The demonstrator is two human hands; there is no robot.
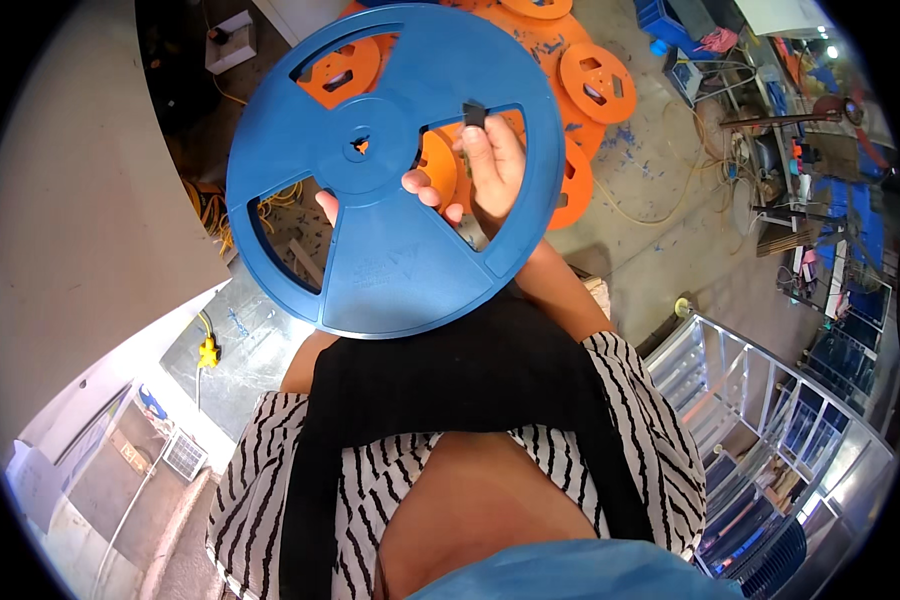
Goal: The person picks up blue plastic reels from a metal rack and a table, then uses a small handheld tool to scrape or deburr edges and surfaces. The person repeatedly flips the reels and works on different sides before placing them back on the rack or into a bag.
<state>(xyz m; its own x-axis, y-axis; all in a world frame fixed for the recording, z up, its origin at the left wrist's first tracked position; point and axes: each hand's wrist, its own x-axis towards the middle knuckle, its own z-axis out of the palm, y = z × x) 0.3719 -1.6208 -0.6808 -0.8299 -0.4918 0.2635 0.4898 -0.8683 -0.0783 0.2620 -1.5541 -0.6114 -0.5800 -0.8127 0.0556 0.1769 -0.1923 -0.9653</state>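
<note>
Blue reel [375,170] held up by black apron [450,385]; left hand [423,188], mostly hidden, seems to grip near panel [400,275] from behind, freeing right hand [494,165] to pinch black piece [474,114] at right cutout.

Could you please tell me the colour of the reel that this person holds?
The reel is blue; it shows best in the head view.

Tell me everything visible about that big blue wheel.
The blue wheel looks like smooth plastic: round rim, three wide spokes, three openings, a hub with a small central hole. Held before the person, it faces the camera. The left hand holds it from behind, fingers showing through openings; the right hand reaches through one.
</note>
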